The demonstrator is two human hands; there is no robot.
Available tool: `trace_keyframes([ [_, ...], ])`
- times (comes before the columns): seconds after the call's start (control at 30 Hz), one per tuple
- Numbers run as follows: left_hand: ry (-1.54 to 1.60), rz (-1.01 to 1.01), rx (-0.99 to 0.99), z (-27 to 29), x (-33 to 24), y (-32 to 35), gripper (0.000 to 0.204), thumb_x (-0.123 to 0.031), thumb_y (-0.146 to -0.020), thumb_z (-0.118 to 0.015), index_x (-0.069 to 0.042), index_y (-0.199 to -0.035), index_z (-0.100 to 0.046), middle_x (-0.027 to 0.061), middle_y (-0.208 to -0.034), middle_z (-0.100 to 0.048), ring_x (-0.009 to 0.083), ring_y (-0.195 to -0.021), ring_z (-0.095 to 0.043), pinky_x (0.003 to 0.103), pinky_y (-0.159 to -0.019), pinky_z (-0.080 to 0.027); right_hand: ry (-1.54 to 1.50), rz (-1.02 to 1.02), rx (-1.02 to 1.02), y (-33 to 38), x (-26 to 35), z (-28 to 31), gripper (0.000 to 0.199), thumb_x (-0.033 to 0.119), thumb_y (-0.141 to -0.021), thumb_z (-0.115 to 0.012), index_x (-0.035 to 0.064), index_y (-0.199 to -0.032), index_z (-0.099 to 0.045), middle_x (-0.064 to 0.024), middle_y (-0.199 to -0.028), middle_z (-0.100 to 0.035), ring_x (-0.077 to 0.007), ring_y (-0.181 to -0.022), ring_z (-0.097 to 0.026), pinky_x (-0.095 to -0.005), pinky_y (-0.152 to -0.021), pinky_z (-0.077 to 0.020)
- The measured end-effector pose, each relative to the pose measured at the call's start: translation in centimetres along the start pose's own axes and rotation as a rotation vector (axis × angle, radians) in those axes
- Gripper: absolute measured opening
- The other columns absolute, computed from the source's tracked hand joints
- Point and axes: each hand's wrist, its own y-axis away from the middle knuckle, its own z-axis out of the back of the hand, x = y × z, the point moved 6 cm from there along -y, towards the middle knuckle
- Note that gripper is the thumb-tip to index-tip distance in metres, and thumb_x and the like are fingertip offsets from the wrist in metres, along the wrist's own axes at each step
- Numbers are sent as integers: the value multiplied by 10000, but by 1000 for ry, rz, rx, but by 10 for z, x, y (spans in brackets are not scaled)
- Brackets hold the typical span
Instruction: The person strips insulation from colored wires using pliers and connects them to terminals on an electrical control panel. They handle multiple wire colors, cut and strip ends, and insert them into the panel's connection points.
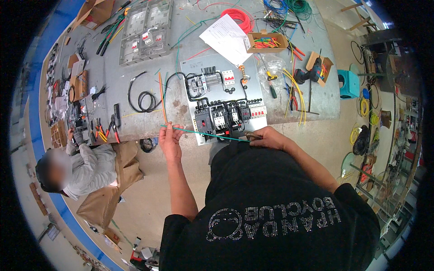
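Note:
A thin green wire (205, 134) stretches between my two hands, in front of the panel's near edge. My left hand (170, 143) pinches it near its left end. At the other end, my right hand (271, 138) is closed on the wire; a small dark thing shows by these fingers, its kind unclear. Just beyond my left fingertips lies a long orange strip (162, 92). The grey mounting panel (199, 67) carries a black circuit breaker (203, 123), contactors (219, 120), a red-and-white breaker (228, 78), a terminal row (212, 80) and black wiring.
A coiled black cable (145, 101) lies left of the panel. Paper sheets (226, 39), a box of coloured wires (266, 42) and a cordless drill (311, 72) are behind and right. Pliers (294, 100) lie at the right. Another person (92, 162) works at the left.

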Motion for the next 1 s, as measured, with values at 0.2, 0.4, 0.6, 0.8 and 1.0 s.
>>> trace_keyframes([
  [0.2, -1, -28, 1, 2, -1, -2, 195, -170, -1004, -591, -28, -1138, -597, 130, -965, -704, 233, -843, -726, 309, -725, -606, -7, 17, 5, -2, -6, -2, 203, 188, -882, -730, 25, -1000, -700, -82, -854, -698, -129, -819, -630, -309, -786, -492],
  [0.4, -41, -48, -3, 1, -1, 0, 191, -185, -1010, -590, -35, -1128, -593, 109, -965, -706, 221, -864, -726, 300, -724, -608, 6, -6, 17, -2, -10, -3, 210, 188, -886, -729, 27, -1017, -700, -82, -859, -696, -132, -824, -630, -308, -789, -491],
  [0.6, -39, -45, -14, 2, 0, 0, 204, -191, -1010, -591, -34, -1141, -592, 112, -963, -705, 215, -859, -725, 299, -722, -607, 4, 13, -5, 1, -2, -1, 217, 190, -884, -732, 28, -1026, -701, -85, -861, -695, -136, -828, -630, -310, -793, -492],
  [0.8, 56, 7, -45, 6, 1, -1, 222, -216, -1023, -569, -36, -1153, -581, 117, -964, -705, 223, -847, -721, 321, -741, -605, 23, -2, 6, 0, -5, -2, 226, 197, -880, -737, 34, -1033, -702, -85, -875, -697, -146, -832, -634, -312, -798, -496],
  [1.0, 27, -6, -32, 6, -3, 0, 233, -222, -1025, -566, -33, -1162, -570, 128, -977, -703, 226, -853, -721, 320, -738, -606, 14, 61, -34, 1, -8, -4, 261, 256, -867, -742, 30, -985, -685, -159, -856, -687, -238, -786, -665, -358, -758, -509],
])
